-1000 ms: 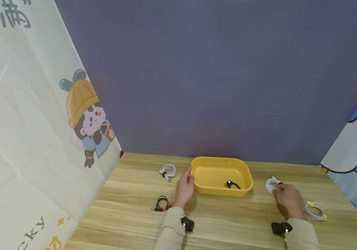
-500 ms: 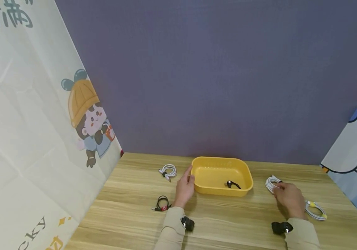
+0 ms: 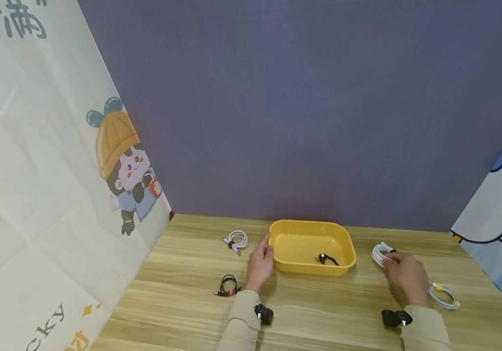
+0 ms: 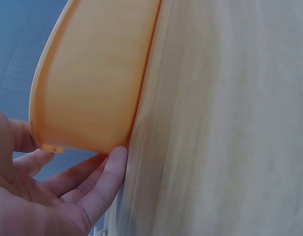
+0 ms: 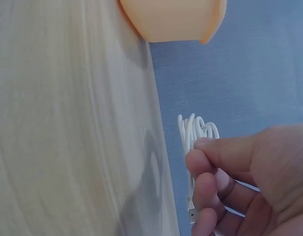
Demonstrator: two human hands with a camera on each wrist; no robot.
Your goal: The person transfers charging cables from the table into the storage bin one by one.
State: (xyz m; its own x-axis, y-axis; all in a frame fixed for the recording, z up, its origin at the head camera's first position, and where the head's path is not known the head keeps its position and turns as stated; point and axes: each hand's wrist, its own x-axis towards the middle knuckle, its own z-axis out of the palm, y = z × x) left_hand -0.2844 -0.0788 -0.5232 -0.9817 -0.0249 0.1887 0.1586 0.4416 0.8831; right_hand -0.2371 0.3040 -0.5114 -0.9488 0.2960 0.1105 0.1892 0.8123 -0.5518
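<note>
My left hand (image 3: pixel 259 265) rests against the left end of the shallow yellow plastic tray (image 3: pixel 294 265). In the left wrist view my fingers (image 4: pixel 100 189) lie nearly straight along the tray's outer wall (image 4: pixel 92 83), with the thumb near its rim; the hand is relaxed and flat, not clamped round the tray. The tray stands on the light wood-grain counter (image 3: pixel 321 312), close to the purple back wall (image 3: pixel 303 107).

My right hand (image 3: pixel 404 280) pinches the coiled white cable (image 3: pixel 380 253) to the right of the tray. In the right wrist view my curled fingers (image 5: pixel 215 167) close on the loops of the white cable (image 5: pixel 198 130), and a small metal plug hangs just below my fingertips. The coil appears raised off the counter, with its shadow falling on the wood beneath it.

Inside the tray, near its front right corner, lies a small coiled black cable (image 3: pixel 327 259).

On the counter to the left of the tray lie a coiled white cable with a dark tie (image 3: pixel 236 241) and, nearer to me, a coiled black cable with a red tie (image 3: pixel 227 286). To the right of my right hand, just beside my wrist, lies a coiled white cable with yellow ties (image 3: pixel 444 294).
</note>
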